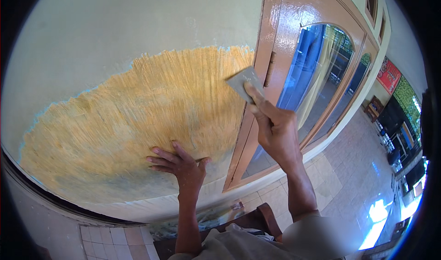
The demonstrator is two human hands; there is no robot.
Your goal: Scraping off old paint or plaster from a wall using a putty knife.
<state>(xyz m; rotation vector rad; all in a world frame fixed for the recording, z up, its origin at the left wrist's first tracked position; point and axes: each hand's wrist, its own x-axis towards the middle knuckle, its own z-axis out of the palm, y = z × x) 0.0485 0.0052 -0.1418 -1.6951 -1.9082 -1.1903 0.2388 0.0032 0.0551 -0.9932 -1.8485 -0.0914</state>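
Note:
My right hand [275, 127] grips a flat grey scraper blade [244, 82], thumb or finger laid along its face. The blade's far corner is over the right part of a scraped, yellowish-orange area of the wall [165, 98], close to the brown wooden frame. Ragged, light blue paint edges border the upper and left sides of this area. Lower down, my left hand [184, 161] is spread on the scraped surface with nothing visible in it. Above lies smooth pale greenish-grey paint [103, 25].
A brown window frame [289, 5] with arched glass and curtains stands to the right. Below me is a dark wooden piece of furniture [267, 217]. Floor tiles [275, 194] lie beneath, and a wooden chair [373, 108] stands far right.

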